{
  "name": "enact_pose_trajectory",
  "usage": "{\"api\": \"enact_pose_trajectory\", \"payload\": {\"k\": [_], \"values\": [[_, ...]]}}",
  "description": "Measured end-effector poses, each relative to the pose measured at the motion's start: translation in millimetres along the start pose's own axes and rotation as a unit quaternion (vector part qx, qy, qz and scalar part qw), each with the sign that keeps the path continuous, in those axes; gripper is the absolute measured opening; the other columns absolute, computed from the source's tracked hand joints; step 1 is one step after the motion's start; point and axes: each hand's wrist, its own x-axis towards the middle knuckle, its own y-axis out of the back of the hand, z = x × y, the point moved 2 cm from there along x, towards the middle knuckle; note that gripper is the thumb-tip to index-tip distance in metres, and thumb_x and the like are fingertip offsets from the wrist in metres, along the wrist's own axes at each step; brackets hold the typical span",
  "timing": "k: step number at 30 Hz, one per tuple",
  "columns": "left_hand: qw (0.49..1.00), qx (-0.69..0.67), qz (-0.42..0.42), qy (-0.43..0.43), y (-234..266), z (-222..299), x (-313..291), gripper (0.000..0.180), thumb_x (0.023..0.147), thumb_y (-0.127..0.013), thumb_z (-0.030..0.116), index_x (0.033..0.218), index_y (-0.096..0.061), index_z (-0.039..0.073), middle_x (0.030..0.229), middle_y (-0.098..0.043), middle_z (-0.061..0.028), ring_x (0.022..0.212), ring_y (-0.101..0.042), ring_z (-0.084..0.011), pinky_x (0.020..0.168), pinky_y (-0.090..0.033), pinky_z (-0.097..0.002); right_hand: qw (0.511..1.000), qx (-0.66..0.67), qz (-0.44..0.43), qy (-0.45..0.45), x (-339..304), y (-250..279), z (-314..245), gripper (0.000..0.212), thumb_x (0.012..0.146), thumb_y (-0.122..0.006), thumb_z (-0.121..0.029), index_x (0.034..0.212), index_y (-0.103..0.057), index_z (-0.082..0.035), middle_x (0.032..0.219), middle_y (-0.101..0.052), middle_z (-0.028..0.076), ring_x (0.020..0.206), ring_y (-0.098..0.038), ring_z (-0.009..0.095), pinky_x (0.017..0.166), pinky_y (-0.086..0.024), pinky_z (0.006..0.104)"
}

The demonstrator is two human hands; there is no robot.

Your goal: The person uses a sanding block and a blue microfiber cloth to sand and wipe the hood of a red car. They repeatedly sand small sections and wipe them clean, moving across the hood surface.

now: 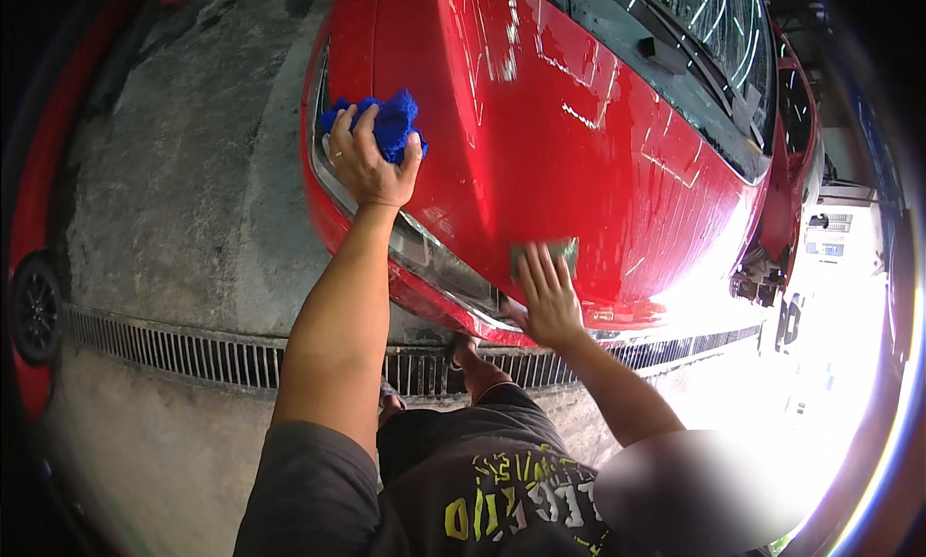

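Note:
A wet red car hood (569,171) spreads out in front of me. My left hand (371,162) grips a crumpled blue cloth (395,123) over the hood's left side, above the headlight (434,258). Lower and to the right, my right hand (550,297) lies with its fingers stretched flat over a grey-green pad (564,256), pressing it to the paint near the hood's edge. Part of the pad is hidden beneath the fingers. Streaks of water and bright reflections cover the hood.
The windshield and wiper (694,65) are at the upper right. A long metal drain grate (193,354) crosses the concrete floor (212,152) under the car's front. Another red car's wheel (37,306) shows at the far left. Strong light washes out the right side.

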Motion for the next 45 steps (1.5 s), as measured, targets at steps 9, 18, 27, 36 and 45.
{"api": "enact_pose_trajectory", "payload": {"k": [9, 18, 27, 36, 45], "values": [[1.0, -0.016, 0.007, -0.023, 8, 6, 3, 0.072, 0.103, -0.069, 0.058, 0.149, -0.057, 0.004, 0.151, -0.053, -0.0276, 0.142, -0.051, -0.0505, 0.118, -0.04, -0.0663, 0.981, 0.022, 0.193, -0.022, 271, 107, 19, 0.115, 0.104, -0.046, -0.083, 0.176, -0.024, 0.003, 0.183, -0.027, 0.025, 0.173, -0.018, 0.037, 0.141, -0.013, 0.0536], [1.0, 0.006, 0.012, -0.014, 8, -4, 2, 0.075, 0.1, -0.069, 0.063, 0.148, -0.058, 0.007, 0.151, -0.053, -0.0246, 0.144, -0.051, -0.0493, 0.115, -0.043, -0.0678, 0.999, -0.021, 0.04, 0.001, 69, 39, -17, 0.096, 0.109, -0.049, -0.068, 0.173, -0.035, 0.002, 0.184, -0.027, 0.022, 0.173, -0.02, 0.037, 0.14, -0.015, 0.0555], [1.0, 0.0, 0.001, -0.016, -1, 8, 7, 0.072, 0.104, -0.064, 0.061, 0.149, -0.057, 0.005, 0.154, -0.051, -0.0259, 0.146, -0.048, -0.0506, 0.119, -0.039, -0.068, 1.0, 0.013, -0.019, -0.001, 66, 47, -6, 0.1, 0.107, -0.055, -0.068, 0.175, -0.03, 0.001, 0.185, -0.026, 0.021, 0.174, -0.019, 0.034, 0.14, -0.015, 0.0536], [0.999, -0.016, -0.029, -0.027, 7, 6, 0, 0.072, 0.108, -0.061, 0.056, 0.153, -0.051, 0.0, 0.158, -0.045, -0.0288, 0.151, -0.043, -0.0501, 0.124, -0.034, -0.0685, 0.971, 0.091, 0.219, -0.038, 402, 160, 70, 0.122, 0.098, -0.045, -0.093, 0.176, -0.027, 0.0, 0.185, -0.025, 0.023, 0.174, -0.018, 0.034, 0.142, -0.015, 0.0483], [0.999, -0.023, -0.02, -0.043, 4, 7, 9, 0.07, 0.107, -0.061, 0.053, 0.151, -0.052, -0.001, 0.157, -0.049, -0.029, 0.147, -0.046, -0.0518, 0.124, -0.033, -0.0695, 0.954, 0.13, 0.263, -0.055, 391, 141, 58, 0.115, 0.102, -0.045, -0.088, 0.173, -0.035, 0.001, 0.181, -0.035, 0.024, 0.172, -0.024, 0.037, 0.139, -0.019, 0.0535]]}}
